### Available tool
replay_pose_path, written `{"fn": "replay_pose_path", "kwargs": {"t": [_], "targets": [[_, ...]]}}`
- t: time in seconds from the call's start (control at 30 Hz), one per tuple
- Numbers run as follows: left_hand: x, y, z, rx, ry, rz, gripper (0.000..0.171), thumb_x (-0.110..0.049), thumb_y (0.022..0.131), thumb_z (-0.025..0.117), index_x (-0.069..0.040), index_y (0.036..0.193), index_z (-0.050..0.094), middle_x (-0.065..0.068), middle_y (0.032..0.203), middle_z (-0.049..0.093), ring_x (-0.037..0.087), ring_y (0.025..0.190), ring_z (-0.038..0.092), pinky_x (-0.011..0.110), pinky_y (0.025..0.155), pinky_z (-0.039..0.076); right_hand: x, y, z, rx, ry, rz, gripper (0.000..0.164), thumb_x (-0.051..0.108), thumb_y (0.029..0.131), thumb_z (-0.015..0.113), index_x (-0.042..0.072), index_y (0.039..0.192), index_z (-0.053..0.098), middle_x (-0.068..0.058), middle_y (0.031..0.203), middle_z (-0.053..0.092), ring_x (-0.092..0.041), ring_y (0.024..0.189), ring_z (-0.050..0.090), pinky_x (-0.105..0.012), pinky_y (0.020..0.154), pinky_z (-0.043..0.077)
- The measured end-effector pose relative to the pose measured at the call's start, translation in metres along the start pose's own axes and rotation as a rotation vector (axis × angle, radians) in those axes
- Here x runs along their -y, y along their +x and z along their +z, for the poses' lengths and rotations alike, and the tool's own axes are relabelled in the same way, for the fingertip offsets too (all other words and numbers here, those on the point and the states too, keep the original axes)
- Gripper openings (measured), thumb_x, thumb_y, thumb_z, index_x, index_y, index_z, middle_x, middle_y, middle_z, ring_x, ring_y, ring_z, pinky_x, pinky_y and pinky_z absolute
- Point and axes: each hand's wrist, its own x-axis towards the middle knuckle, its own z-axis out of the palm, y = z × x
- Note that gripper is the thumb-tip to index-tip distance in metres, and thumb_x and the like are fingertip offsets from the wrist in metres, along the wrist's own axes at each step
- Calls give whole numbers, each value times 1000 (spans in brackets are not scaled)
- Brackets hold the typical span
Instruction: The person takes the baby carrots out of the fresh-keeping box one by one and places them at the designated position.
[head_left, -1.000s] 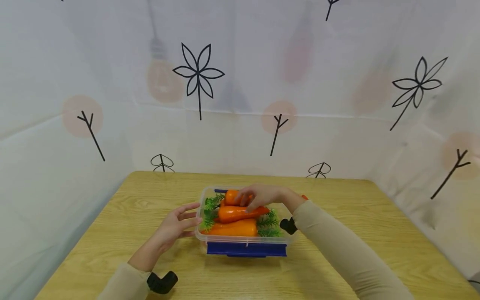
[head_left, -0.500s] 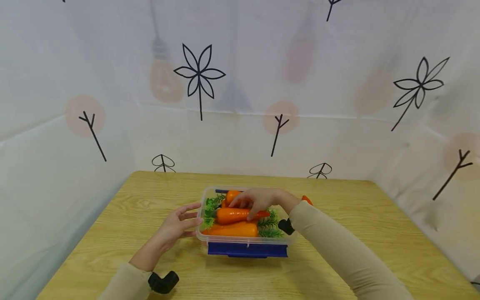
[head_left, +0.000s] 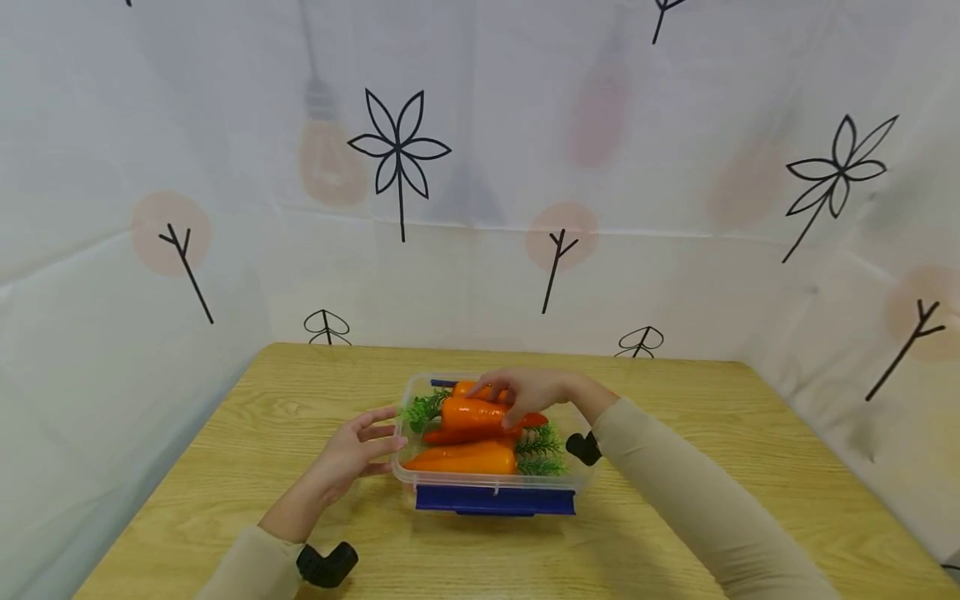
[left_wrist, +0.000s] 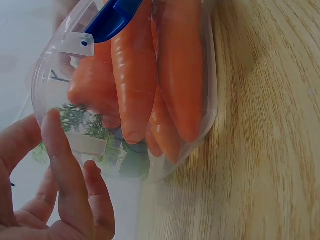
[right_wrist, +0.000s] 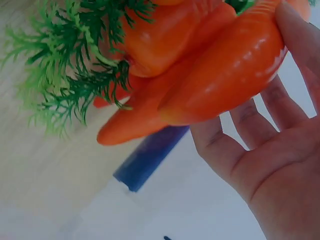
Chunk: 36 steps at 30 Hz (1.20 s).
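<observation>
A clear plastic box [head_left: 487, 478] with blue latches holds several orange carrots with green leafy tops. My right hand [head_left: 528, 390] reaches into it from above. Its thumb and fingers grip one carrot [head_left: 474, 414] across the body, leaf end to the left, raised over the others; the right wrist view shows this carrot [right_wrist: 230, 70] between thumb and fingers. My left hand [head_left: 348, 454] is at the box's left side, fingertips against the wall; its fingers [left_wrist: 65, 170] are spread and loosely bent in the left wrist view. Another carrot [head_left: 465, 458] lies along the front wall.
The box stands on a wood-grain table [head_left: 300, 392]. Its front blue latch [head_left: 495, 500] hangs unclipped. A white curtain [head_left: 480, 283] printed with plants hangs behind the table. Black wrist mounts [head_left: 326, 565] sit on both sleeves.
The right hand has gripped the carrot and lifted it slightly, toward the back of the box, uncovering a redder carrot beneath. The left hand has stayed at the box's side.
</observation>
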Motion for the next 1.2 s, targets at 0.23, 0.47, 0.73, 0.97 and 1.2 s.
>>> {"fn": "replay_pose_path", "kwargs": {"t": [0.23, 0.47, 0.73, 0.97, 1.2], "targets": [[0, 1, 2, -8, 4, -1, 61, -16, 84, 71, -6, 138, 44, 26, 135, 40, 35, 110, 53, 36, 73, 53, 4, -15, -6, -29, 49, -27, 59, -3, 86, 63, 14, 138, 42, -11, 131, 44, -29, 118, 44, -38, 90, 45], [1, 0, 1, -15, 10, -2, 59, -15, 85, 70, -6, 138, 44, 26, 136, 39, 31, 108, 55, 37, 74, 53, 8, -27, -7, -61, 47, -54, 60, -3, 86, 63, 14, 139, 41, -11, 123, 50, -25, 100, 56, -35, 81, 49], [2, 0, 1, -25, 2, -6, 59, -14, 85, 70, -7, 138, 45, 26, 136, 39, 28, 106, 56, 37, 74, 53, 7, -42, -8, -147, 14, -30, 61, 3, 87, 65, 18, 140, 40, -10, 120, 51, -22, 99, 57, -36, 81, 49], [3, 1, 1, -14, -7, -2, 59, -15, 85, 70, -7, 138, 44, 26, 135, 40, 30, 106, 56, 36, 73, 53, 2, -57, -9, -252, 35, -19, 62, 8, 88, 65, 19, 141, 37, -14, 122, 50, -26, 100, 57, -37, 77, 51], [3, 1, 0, -13, -9, 4, 58, -14, 85, 69, -6, 137, 45, 26, 134, 40, 29, 104, 57, 35, 73, 54, -4, -72, -7, -337, 75, -30, 62, 7, 88, 64, 16, 142, 36, -18, 120, 50, -30, 100, 56, -39, 75, 52]]}}
